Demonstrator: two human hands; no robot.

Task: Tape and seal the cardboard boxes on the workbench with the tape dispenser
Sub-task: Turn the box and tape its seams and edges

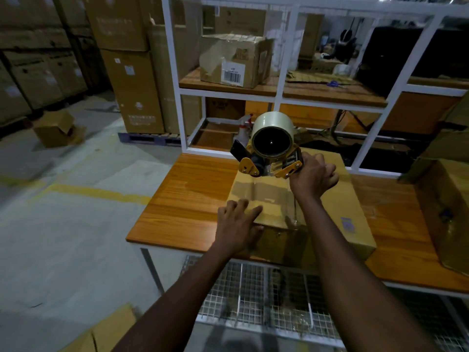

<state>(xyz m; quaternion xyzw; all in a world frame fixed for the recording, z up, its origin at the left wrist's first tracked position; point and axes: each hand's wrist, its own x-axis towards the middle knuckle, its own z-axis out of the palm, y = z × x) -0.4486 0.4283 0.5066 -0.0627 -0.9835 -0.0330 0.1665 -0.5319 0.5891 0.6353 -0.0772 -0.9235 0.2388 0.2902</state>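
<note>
Head view. A long brown cardboard box [330, 199] lies on the orange wood-grain desk [193, 194], its near end at the desk's front edge. The person's right grip [313, 175] is closed, its fingers curled round the handle of a yellow-and-black tape dispenser [270, 148] that carries a roll of clear tape. The dispenser rests on the far left part of the box top. A strip of clear glossy tape [269, 196] runs from the dispenser toward the near edge of the box. The left grip [237, 224] is spread, fingers straight and pressed flat on the box top just left of the strip. A second brown cardboard box [446, 199] sits at the desk's right end. Behind the desk stands a white metal rack [286, 97] bearing a taped, labelled carton [233, 59].
</note>
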